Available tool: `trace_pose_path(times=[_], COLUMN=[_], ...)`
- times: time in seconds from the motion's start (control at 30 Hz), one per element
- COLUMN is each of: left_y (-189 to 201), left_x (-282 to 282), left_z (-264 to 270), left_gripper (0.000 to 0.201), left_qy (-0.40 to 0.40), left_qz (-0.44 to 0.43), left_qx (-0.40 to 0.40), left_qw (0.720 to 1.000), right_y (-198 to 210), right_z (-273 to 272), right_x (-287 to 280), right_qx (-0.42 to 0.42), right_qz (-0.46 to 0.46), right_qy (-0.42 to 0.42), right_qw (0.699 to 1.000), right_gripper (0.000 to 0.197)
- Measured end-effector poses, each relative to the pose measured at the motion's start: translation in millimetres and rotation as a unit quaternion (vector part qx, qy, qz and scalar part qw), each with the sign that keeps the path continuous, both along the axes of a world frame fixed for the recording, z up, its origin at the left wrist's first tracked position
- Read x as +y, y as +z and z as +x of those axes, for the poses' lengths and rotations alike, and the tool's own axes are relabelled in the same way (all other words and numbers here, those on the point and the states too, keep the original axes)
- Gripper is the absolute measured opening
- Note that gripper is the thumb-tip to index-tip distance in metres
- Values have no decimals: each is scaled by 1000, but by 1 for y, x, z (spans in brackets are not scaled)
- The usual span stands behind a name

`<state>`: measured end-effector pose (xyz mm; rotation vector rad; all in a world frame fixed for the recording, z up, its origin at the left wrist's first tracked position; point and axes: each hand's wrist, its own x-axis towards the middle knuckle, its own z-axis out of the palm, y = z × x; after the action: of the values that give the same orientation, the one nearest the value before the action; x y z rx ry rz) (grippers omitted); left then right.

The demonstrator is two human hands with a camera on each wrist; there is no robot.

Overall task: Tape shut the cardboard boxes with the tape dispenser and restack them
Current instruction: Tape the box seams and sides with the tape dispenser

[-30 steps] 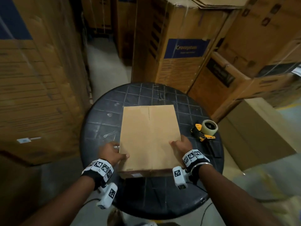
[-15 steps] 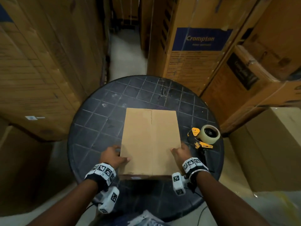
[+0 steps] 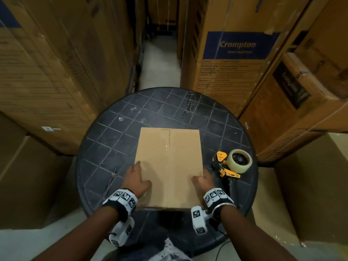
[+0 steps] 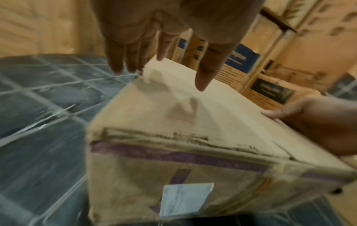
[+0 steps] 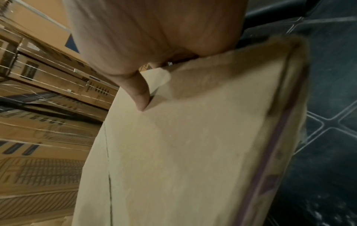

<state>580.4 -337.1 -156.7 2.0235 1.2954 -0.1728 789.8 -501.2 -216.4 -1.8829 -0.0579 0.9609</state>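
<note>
The cardboard box [image 3: 169, 166] is steadied mid-table [image 3: 105, 140] by the left hand [image 3: 136, 179], fingers spread flat, and the right hand [image 3: 202, 180] gripping its right edge; flaps should be kept flush before the tape dispenser [image 3: 232, 164], just right, is fetched.

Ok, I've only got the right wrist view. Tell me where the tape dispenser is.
Observer: The tape dispenser lies on the round table, just right of the cardboard box, beside the right hand and not held.
Operator: Report the left hand.
Observer: The left hand sits at the box's left edge, fingers straight, thumb over the top.
Operator: Check the box's near side.
Observer: A white label is stuck there.
</note>
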Motion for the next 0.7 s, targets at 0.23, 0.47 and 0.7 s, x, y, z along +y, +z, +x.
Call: trace_pose_path(times=[0.23,0.47,0.7], left_y=[-6,-20,-24], left_x=[-24,-15,-10], left_z=[50,65,72], left_gripper=[95,92,89], left_qy=[-202,-189,-173], left_qz=[87,48,60], left_qx=[85,94,112], left_qw=[972,976,977], right_y=[-15,-29,-55], right_z=[41,89,118], right_x=[-32,-71,-95], right_qx=[-54,-165,12], right_qz=[-33,-194,-135], right_qy=[-145,-198,-193], right_qw=[987,946,972], right_gripper=[24,31,53])
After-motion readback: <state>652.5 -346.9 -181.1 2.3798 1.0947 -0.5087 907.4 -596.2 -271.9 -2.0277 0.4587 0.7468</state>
